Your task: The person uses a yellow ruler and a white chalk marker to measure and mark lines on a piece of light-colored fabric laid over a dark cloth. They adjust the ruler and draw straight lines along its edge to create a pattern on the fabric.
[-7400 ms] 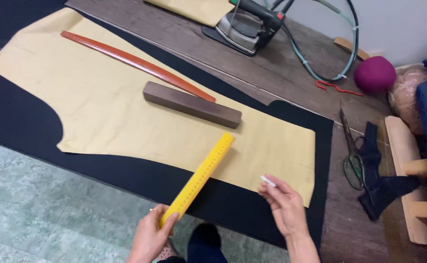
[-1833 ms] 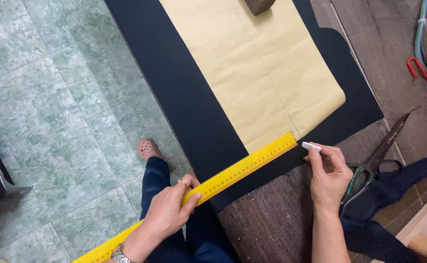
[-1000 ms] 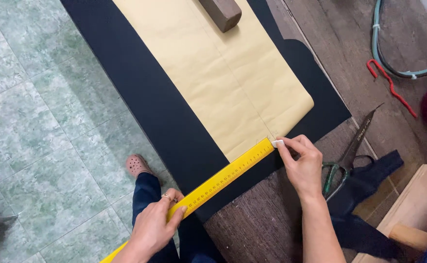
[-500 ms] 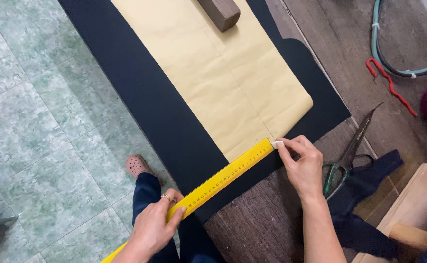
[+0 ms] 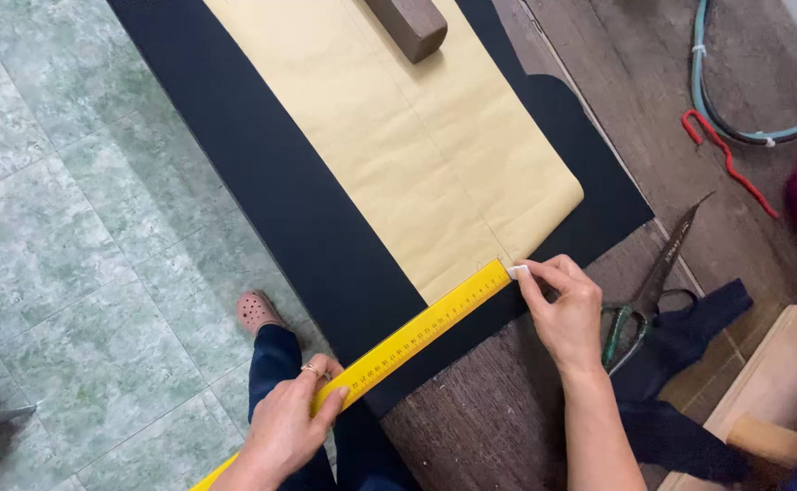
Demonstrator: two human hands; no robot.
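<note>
Now, ruler: a long yellow ruler (image 5: 398, 345) lies flat on the black cloth (image 5: 298, 209) at the near edge of the table (image 5: 480, 436); its long axis runs on a diagonal from lower left to upper right, the far tip pointing at the near corner of the paper pattern (image 5: 417, 155), the near end running out over the floor past the picture's bottom edge.
Left hand: the left hand (image 5: 285, 427) presses down on the ruler's near part, fingers spread flat over it, thumb alongside; a ring shows on one finger.
Right hand: the right hand (image 5: 567, 309) pinches a small white chalk (image 5: 518, 271) between thumb and fingertips, the chalk touching the cloth right at the ruler's far tip.
Pattern: tan paper, lying flat on the black cloth, its near edge just beside the ruler's upper edge; a dark wooden block (image 5: 408, 23) rests on it at the top.
Cloth: black, spread over the table and hanging over its left edge.
Scissors: large shears (image 5: 648, 291) with green handles lie on the bare wood just right of the right hand, blades pointing up and right, beside a dark blue scrap (image 5: 689, 336).
Cords: a blue-green cable (image 5: 735, 127) and a red cord (image 5: 726, 155) curve at the upper right.
Floor: pale green tiles (image 5: 71, 227) on the left; one foot in a brown clog (image 5: 258, 314) stands there.
</note>
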